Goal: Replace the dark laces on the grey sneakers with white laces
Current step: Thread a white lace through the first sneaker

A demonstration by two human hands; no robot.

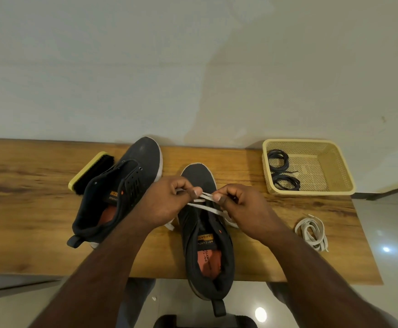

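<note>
Both hands are up over the front of the nearer grey sneaker [207,235], which sits toe-away in the middle of the wooden table [39,209] with its heel hanging off the near edge; the left hand [167,202] has its fingers curled in tight, thumb and forefinger pinching one strand of the white lace [205,204]; the right hand [238,204] does the same, pinching the other strand, knuckles bent, nothing spread. The lace crosses over the tongue between the two thumbs, and its loose ends trail off either side of the shoe onto the table.

The other sneaker [120,192] lies tilted on its side to the left, no lace in it, leaning near a shoe brush [91,171]; a spare white lace [311,233] is bundled on the table to the right; the dark laces [281,169] are coiled in the yellow basket [335,185] at the back right.
</note>
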